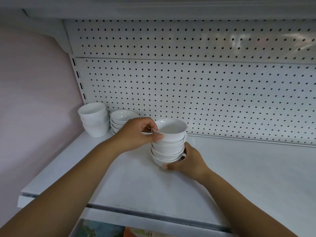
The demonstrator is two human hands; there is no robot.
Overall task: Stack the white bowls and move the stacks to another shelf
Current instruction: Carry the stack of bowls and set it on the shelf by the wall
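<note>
Stack: stack of white bowls [168,148], axis vertical, on or just above the shelf [239,168].
Left hand [136,132]: pinches the top bowl [171,130] rim from 9 o'clock.
Right hand [189,159]: grips the bottom bowl [164,160] from 4 o'clock.
Nearer: neither; both touch it.

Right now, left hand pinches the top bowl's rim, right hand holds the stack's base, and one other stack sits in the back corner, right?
Not one: the head view shows two other stacks in the back corner, a deeper stack and a shallower stack beside it. The left hand does pinch the top bowl, and the right hand holds the front stack at its base.
</note>
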